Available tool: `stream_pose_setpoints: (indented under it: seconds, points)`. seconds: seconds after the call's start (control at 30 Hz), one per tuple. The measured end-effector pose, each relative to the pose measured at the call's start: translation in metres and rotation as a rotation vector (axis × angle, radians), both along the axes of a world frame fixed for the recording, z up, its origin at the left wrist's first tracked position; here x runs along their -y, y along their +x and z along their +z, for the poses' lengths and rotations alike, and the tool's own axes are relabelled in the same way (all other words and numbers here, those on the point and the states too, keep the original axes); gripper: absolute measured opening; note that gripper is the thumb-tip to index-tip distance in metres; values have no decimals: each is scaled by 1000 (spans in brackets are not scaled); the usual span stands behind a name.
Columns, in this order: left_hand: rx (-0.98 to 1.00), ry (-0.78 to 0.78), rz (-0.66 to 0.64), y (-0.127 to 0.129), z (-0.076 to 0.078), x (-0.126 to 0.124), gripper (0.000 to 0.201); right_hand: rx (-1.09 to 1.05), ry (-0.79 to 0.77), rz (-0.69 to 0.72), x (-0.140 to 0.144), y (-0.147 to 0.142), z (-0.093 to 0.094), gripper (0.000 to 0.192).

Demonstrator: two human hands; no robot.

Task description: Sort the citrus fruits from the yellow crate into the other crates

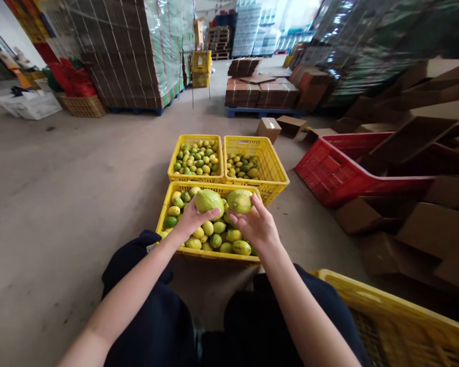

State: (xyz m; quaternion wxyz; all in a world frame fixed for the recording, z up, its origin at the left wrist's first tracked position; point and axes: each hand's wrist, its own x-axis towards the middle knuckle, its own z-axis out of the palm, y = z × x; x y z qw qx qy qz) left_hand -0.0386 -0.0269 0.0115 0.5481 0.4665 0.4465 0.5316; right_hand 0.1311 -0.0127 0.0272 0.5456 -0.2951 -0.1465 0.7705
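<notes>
Dark trousers [156,326] fill the bottom of the view, the person seated with knees apart and both bare forearms reaching forward over the nearest yellow crate [168,204]. The left hand [189,220] is closed under a pale green fruit [209,201], cupping it from below and behind. The right hand [257,224] holds a second green fruit [239,201] by its fingertips, lifted just above the pile. Both fruits sit side by side, almost touching, each directly ahead of its own hand and equally near, their longer axes lying roughly left to right. Below them the crate holds mixed green and yellow fruit. Beyond it stand two more yellow crates [275,173] on the concrete floor [61,178], the left one fuller. Farther right lie a red crate [329,173] and loose cardboard boxes [424,229]; wrapped pallets [130,51] rise behind.
</notes>
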Motion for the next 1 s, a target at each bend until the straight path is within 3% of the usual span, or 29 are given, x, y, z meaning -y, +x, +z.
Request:
stream_pose_setpoints:
  seconds: [0.17,0.3,0.47,0.63,0.87,1.0]
  points:
    - [163,-26,-49,-3,4,-6,71,6,-12,5,2,-16,0,16]
    - [204,-43,-5,-7,10,-9,78,34,1,51,1,-25,-5,19]
    - [269,-99,-31,-14,6,-11,71,135,120,3,-2,-27,-11,30]
    - [357,-136,-10,-18,7,-13,74,242,301,48,2,-22,-11,50]
    - [193,-68,-100,-27,14,-11,72,277,290,42,1,-15,-10,54]
    - [34,-125,-172,-22,9,-7,69,271,268,-24,-2,-10,-9,50]
